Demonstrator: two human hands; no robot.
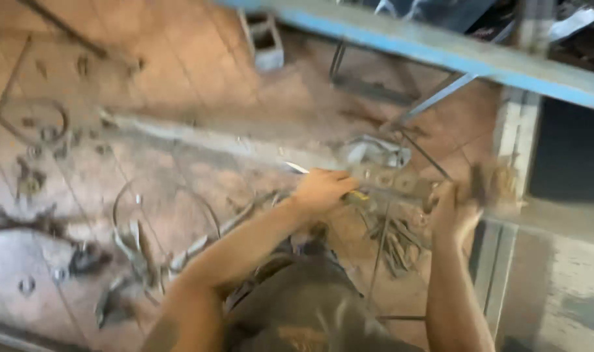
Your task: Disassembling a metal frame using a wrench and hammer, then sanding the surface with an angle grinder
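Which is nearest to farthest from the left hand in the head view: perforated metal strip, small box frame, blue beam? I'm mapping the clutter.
1. Perforated metal strip: just right of the left hand.
2. Blue beam: above, upper right.
3. Small box frame: on the floor, top centre; close to call with the beam.

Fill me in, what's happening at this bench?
A person leans over a long metal bar lying above a tiled floor littered with metal scraps. The left hand grips a thin tool with a yellowish handle against a holed metal piece. The right hand grasps that piece's other end. The picture is blurred, so finer detail is unclear.
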